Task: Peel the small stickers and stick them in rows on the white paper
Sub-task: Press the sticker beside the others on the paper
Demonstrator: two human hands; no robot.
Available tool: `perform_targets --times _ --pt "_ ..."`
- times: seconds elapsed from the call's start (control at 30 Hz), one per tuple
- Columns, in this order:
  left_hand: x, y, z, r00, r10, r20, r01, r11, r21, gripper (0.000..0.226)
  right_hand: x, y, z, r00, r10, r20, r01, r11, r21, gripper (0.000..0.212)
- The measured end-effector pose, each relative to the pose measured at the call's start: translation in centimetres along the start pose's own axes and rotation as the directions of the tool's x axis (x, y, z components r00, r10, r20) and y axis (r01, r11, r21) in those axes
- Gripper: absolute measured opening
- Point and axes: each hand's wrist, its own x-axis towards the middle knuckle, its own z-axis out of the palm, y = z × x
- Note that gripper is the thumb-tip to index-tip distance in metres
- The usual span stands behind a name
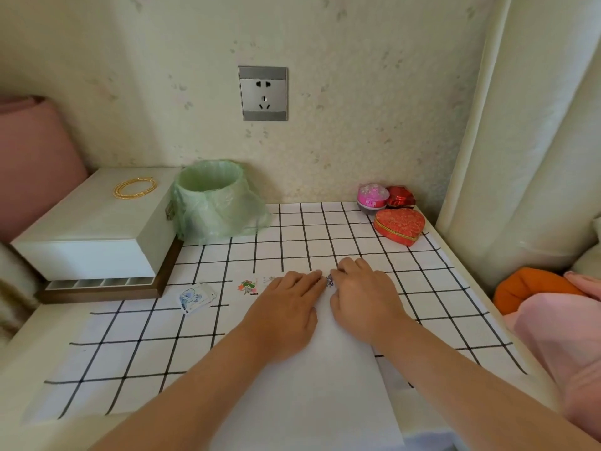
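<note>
A plain white paper [325, 385] lies on the black-grid tablecloth, running from the near edge up under both hands. My left hand [286, 307] rests flat on its upper left part, fingers pointing right. My right hand [364, 294] lies beside it, fingertips pressing a small purple sticker [329, 281] at the paper's top edge, between the two hands. A sticker with a red and green flower [248, 287] sits at the paper's top left corner. A small stack of sticker sheets [194, 297] with a blue figure lies further left on the cloth.
A white box [97, 232] with a gold bangle stands at the back left. Beside it stands a bin with a green bag [211, 200]. Red heart box [400, 226], pink tin and red box sit at the back right. Pink fabric and an orange cushion lie off the right edge.
</note>
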Motion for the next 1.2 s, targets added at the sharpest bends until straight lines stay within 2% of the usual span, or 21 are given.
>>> perform_targets --times 0.13,0.2,0.3,0.37,0.43,0.53,0.63,0.83,1.0,1.2 --pt "-0.3 0.7 0.0 0.996 -0.024 0.085 0.024 1.000 0.009 0.083 0.0 0.0 0.1 1.000 -0.013 -0.006 0.013 1.000 -0.024 0.031" --pt "-0.3 0.8 0.1 0.996 -0.037 0.079 0.036 0.999 0.015 0.086 -0.5 -0.1 0.0 0.999 -0.024 0.023 0.024 0.999 -0.038 0.045" --pt "-0.2 0.6 0.3 0.999 -0.030 0.032 0.029 0.999 0.013 0.084 -1.7 -0.2 -0.5 0.981 -0.112 0.155 0.108 0.993 0.036 0.078" --pt "-0.2 0.7 0.2 1.000 -0.025 0.009 0.025 1.000 0.008 0.082 -2.3 0.1 -0.7 0.955 -0.131 0.266 0.109 0.990 0.094 0.089" --pt "-0.2 1.0 0.1 0.999 -0.034 0.024 0.034 0.999 0.018 0.084 -2.4 0.4 -0.8 0.943 -0.135 0.303 0.111 0.989 0.093 0.096" --pt "-0.3 1.2 0.0 0.998 -0.055 0.025 0.055 0.998 0.022 0.083 -2.3 0.7 -0.6 0.946 -0.125 0.301 0.104 0.991 0.085 0.096" --pt "-0.6 1.5 -0.1 0.997 -0.077 -0.032 0.078 0.996 0.047 0.079 -2.3 0.7 -0.4 0.951 -0.117 0.285 0.099 0.992 0.075 0.096" --pt "-0.4 1.5 -0.6 0.994 -0.108 0.035 0.107 0.994 0.025 0.090 -2.5 0.3 -0.7 0.962 -0.086 0.257 0.085 0.996 0.018 0.096" --pt "0.3 0.9 -0.7 0.997 -0.075 0.023 0.073 0.996 0.051 0.062 -2.3 0.2 -0.8 0.969 -0.077 0.235 0.078 0.997 0.008 0.096" --pt "0.2 0.8 0.0 0.995 -0.072 0.066 0.064 0.992 0.111 0.065 -2.3 -0.1 -0.6 0.968 -0.060 0.244 0.069 0.997 -0.030 0.100"
